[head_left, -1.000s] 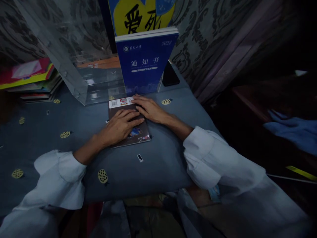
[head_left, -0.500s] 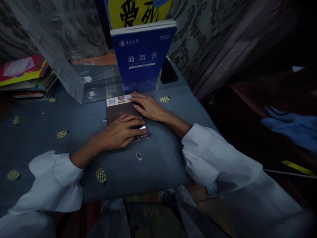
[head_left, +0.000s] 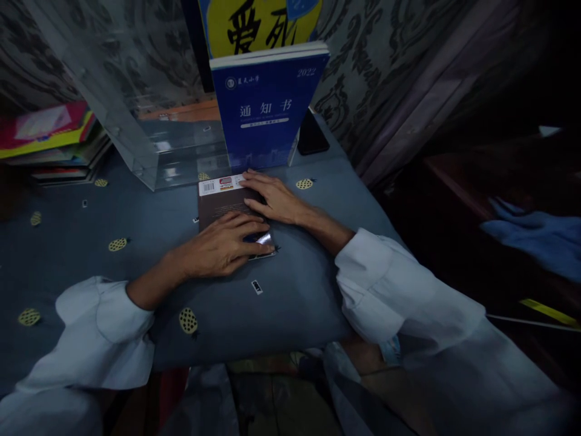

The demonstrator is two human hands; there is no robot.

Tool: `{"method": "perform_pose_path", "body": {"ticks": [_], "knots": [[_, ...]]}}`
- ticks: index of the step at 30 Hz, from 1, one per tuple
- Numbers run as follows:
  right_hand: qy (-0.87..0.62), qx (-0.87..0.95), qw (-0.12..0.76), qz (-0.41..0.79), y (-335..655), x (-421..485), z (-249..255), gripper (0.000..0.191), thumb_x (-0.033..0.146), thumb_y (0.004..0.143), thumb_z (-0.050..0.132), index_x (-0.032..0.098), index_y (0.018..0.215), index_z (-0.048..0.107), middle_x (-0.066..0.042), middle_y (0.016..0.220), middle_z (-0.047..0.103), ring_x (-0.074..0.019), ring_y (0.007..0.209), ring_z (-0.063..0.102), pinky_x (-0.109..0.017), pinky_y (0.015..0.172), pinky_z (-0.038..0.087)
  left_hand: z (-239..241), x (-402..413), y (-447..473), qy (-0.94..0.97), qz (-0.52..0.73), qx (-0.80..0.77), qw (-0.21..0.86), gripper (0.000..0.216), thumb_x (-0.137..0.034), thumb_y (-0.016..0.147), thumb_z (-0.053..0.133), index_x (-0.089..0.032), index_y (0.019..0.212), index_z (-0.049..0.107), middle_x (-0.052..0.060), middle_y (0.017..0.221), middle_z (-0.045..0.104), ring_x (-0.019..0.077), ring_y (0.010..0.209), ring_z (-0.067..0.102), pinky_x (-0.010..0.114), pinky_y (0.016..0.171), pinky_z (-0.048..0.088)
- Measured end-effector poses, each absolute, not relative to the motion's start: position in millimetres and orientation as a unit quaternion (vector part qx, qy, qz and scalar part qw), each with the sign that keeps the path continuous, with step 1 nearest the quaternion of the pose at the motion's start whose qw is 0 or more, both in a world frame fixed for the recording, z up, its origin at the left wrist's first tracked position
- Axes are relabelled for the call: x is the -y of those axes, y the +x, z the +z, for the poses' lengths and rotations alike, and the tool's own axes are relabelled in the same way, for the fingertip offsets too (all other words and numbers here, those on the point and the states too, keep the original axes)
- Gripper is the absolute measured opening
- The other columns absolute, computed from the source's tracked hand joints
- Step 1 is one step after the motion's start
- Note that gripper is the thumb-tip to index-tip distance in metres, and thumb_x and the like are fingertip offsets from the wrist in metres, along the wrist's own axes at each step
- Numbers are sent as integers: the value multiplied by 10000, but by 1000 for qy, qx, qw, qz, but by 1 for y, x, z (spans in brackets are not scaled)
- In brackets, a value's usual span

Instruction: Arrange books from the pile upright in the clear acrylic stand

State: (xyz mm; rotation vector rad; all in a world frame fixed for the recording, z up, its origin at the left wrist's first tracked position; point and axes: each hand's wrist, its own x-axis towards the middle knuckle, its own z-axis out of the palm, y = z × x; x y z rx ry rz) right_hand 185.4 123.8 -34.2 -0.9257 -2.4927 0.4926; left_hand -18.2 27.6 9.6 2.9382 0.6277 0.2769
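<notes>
A dark brown book (head_left: pixel 218 203) with a barcode strip at its far edge lies flat on the blue patterned tablecloth (head_left: pixel 136 242). My left hand (head_left: pixel 222 245) rests flat on the book's near end, fingers stretched toward its right corner. My right hand (head_left: pixel 272 200) lies flat on the book's right side, fingers spread and pointing left. Both sleeves are white. A blue booklet (head_left: pixel 265 109) marked 2022 stands upright just behind the book.
A clear acrylic stand (head_left: pixel 136 103) sits at the back left, beside a stack of colourful books (head_left: pixel 54 142). A yellow-and-blue book (head_left: pixel 258 24) stands behind the blue booklet. A black phone (head_left: pixel 312 139) lies at the back right. The table's right edge drops off near patterned curtains (head_left: pixel 385 72).
My left hand has slid down the book toward its near right corner. My right hand stays on the book's right side. The view shifted slightly.
</notes>
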Motion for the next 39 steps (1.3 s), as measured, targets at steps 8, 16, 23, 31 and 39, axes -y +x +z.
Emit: {"method": "perform_pose_path", "body": {"ticks": [8, 16, 23, 31, 39], "knots": [[-342, 900, 210, 169, 185, -120, -36, 504, 355, 1002, 482, 171, 1470, 511, -136, 1607, 433, -303, 1525, 331, -564, 1219, 311, 7, -12, -29, 970, 99, -208, 73, 434, -185, 1005, 482, -259, 1424, 570, 96, 1499, 556, 288, 1446, 451, 553, 1195, 360], [-360, 890, 218, 178, 188, -96, -35, 509, 370, 1003, 472, 197, 1481, 505, -124, 1615, 424, -314, 1530, 318, -591, 1219, 304, 4, -4, -28, 971, 99, -211, 53, 452, -183, 984, 544, -224, 1434, 559, 127, 1454, 588, 311, 1406, 495, 554, 1166, 390], [-347, 894, 204, 195, 213, -42, -30, 509, 380, 1032, 425, 212, 1510, 464, -132, 1635, 384, -290, 1542, 294, -601, 1214, 311, -2, 3, -33, 970, 117, -212, 17, 416, -152, 1009, 501, -199, 1417, 564, 139, 1384, 639, 289, 1341, 561, 524, 1127, 450], [-341, 896, 214, 185, 223, -27, -34, 506, 396, 1029, 453, 236, 1508, 475, -130, 1621, 408, -298, 1528, 326, -603, 1206, 334, -7, 11, -43, 959, 156, -235, 31, 414, -151, 1019, 485, -246, 1413, 568, 108, 1398, 641, 263, 1346, 561, 497, 1127, 465], [-341, 892, 224, 194, 223, -27, -30, 499, 410, 1031, 454, 223, 1492, 504, -142, 1603, 435, -297, 1508, 367, -596, 1206, 350, -8, -6, -48, 913, 238, -326, 60, 328, -267, 1053, 445, -194, 1305, 643, 118, 1291, 691, 232, 1229, 634, 440, 1066, 515]]}}
